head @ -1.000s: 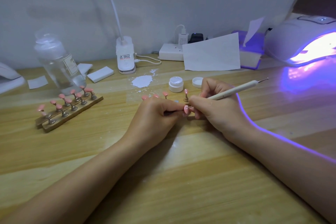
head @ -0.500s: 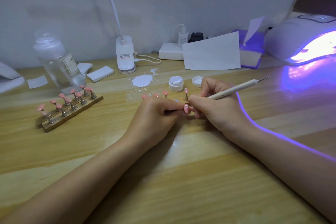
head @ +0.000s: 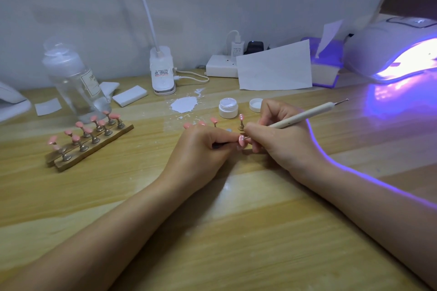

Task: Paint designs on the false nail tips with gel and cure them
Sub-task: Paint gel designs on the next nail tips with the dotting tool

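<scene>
A pale wooden tabletop (head: 236, 231) runs up to a grey wall, with two bare forearms reaching in from the near edge and meeting at its middle. At far right a white curing lamp (head: 387, 54) glows violet and throws its light across the wood. A clear bottle (head: 73, 80) stands at left, behind a wooden rack (head: 94, 146) carrying two rows of pink nail tips on metal stands. A sheet of white paper (head: 275, 68) leans at the back beside a power strip (head: 221, 67) and a white clip lamp base (head: 162, 73). Near centre sit a splash of white gel (head: 184, 104), an open white gel pot (head: 228, 108) and its lid (head: 256, 104). The left hand (head: 201, 149) is curled round a small stand, holding a pink nail tip (head: 241, 141) just in front of the fingers. The right hand (head: 281, 142) grips a cream dotting pen (head: 305, 115) like a pencil, its lower metal point touching that tip. Just behind, another pink tip (head: 241, 117) with white dots stands upright on its own holder.
</scene>
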### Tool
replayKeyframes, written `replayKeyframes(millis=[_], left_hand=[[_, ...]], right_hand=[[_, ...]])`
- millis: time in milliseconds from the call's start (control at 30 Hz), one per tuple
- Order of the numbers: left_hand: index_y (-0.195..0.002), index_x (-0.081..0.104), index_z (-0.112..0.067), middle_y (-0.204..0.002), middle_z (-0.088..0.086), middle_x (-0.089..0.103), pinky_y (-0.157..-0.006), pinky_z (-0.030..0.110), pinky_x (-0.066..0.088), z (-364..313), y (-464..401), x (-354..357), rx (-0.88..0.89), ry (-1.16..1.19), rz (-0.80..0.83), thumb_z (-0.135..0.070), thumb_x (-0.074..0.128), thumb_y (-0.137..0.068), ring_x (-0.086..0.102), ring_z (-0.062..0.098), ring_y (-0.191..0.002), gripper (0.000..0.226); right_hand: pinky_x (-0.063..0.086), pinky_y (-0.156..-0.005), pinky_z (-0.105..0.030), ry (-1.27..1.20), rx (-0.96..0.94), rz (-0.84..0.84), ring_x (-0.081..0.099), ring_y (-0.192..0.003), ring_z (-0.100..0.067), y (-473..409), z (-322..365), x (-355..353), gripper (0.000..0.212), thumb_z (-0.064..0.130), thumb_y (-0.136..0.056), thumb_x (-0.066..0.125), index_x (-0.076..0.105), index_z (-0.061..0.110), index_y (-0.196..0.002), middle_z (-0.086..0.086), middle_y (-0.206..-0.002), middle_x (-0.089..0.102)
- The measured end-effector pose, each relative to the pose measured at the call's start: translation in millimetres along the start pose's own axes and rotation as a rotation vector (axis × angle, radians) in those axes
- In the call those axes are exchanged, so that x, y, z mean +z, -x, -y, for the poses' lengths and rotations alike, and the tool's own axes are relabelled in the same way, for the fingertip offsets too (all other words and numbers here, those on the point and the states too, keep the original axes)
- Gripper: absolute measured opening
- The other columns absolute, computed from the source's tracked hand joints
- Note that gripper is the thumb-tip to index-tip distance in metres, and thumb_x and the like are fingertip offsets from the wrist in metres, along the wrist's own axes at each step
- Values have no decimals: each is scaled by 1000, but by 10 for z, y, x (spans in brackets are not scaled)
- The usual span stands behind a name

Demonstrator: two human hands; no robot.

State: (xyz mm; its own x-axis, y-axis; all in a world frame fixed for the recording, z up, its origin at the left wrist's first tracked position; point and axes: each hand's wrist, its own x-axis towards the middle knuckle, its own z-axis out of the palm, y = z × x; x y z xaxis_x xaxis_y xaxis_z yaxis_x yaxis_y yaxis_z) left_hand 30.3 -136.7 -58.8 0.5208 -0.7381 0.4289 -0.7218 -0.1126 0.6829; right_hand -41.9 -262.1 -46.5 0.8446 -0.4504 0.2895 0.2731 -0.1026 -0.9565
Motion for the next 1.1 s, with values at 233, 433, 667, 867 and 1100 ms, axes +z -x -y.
replayKeyframes(millis=[233, 433, 667, 867, 1100], left_hand=[[-89, 75, -16, -74, -29, 63, -54, 6, 30, 4, -1, 2, 5, 3, -2, -8, 66, -82, 36, -22, -57, 14], [-88, 75, -17, -66, -20, 59, -53, 8, 29, 5, -1, 6, -5, -6, -3, -8, 65, -83, 34, -18, -54, 15], [-88, 75, -17, -60, -22, 60, -56, 8, 32, 2, 0, 7, -3, 0, -14, -9, 66, -83, 34, -18, -56, 14], [-89, 74, -14, -88, -34, 42, -56, 4, 30, -18, 2, 10, 35, -25, -9, -5, 65, -83, 34, -26, -56, 15], [-89, 74, -13, -87, -32, 44, -53, 5, 29, -16, 1, 6, 37, -31, -2, -6, 65, -83, 34, -23, -53, 13]], right_hand=[[43, -41, -15, -8, 1, -4, 56, -39, -11, 0, -4, 1, 40, -15, -73, 54, 34, 11, -51, -2, -35, 45], [42, -41, -17, -14, 4, -1, 56, -40, -12, -3, -4, 1, 40, -15, -73, 54, 34, 12, -51, -1, -35, 46], [43, -42, -16, -11, 3, -1, 56, -39, -11, -1, -6, -3, 40, -14, -73, 54, 34, 12, -51, -1, -35, 46], [42, -41, -15, -11, -2, 0, 56, -40, -11, -3, -14, -9, 39, -14, -73, 54, 34, 12, -51, -1, -35, 47], [41, -39, -13, -8, -4, -13, 54, -37, -7, -1, -16, -7, 39, -15, -74, 54, 34, 11, -52, -1, -35, 46]])
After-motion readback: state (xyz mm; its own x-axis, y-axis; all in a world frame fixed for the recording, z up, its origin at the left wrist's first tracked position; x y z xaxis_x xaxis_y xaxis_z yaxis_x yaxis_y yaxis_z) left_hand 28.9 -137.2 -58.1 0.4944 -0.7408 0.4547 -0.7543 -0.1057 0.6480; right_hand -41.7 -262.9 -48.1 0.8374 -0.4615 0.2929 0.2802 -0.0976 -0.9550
